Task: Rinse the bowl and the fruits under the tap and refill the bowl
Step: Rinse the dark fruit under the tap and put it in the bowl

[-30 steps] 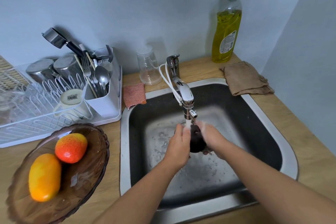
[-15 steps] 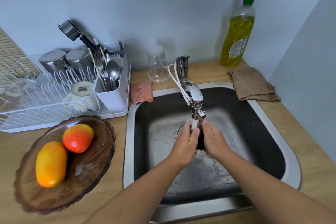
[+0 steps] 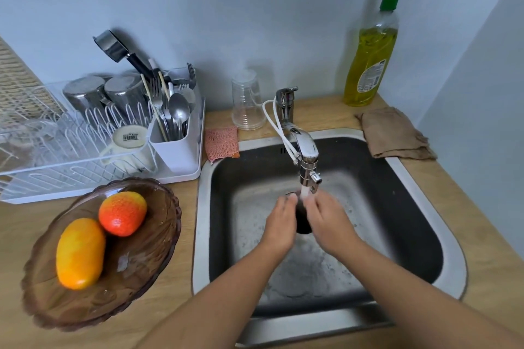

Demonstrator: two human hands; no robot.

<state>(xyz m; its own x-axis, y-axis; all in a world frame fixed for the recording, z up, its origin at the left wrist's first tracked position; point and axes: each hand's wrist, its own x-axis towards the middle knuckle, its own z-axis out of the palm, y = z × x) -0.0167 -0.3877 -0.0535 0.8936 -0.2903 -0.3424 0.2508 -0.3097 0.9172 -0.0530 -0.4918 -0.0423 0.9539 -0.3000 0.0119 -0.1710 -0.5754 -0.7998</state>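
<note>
Over the steel sink (image 3: 419, 187), my left hand (image 3: 279, 224) and my right hand (image 3: 330, 224) hold a dark, almost black fruit (image 3: 302, 221) between them, directly under the tap (image 3: 307, 156). Water runs from the spout onto the fruit. Only a narrow strip of the fruit shows between my palms. On the counter to the left sits the brown glass bowl (image 3: 147, 269), wet inside. In it lie a yellow-orange mango (image 3: 80, 253) and a red-orange fruit (image 3: 122, 213).
A white dish rack (image 3: 42, 161) with cups and a cutlery holder (image 3: 177, 150) stands behind the bowl. A pink sponge (image 3: 221, 142), an upturned clear glass (image 3: 247, 99), a yellow soap bottle (image 3: 371, 48) and a brown cloth (image 3: 397, 133) line the sink's back edge.
My hands have closed further round the dark fruit, so less of it shows. The view has shifted a little; the bowl and its fruits have not moved.
</note>
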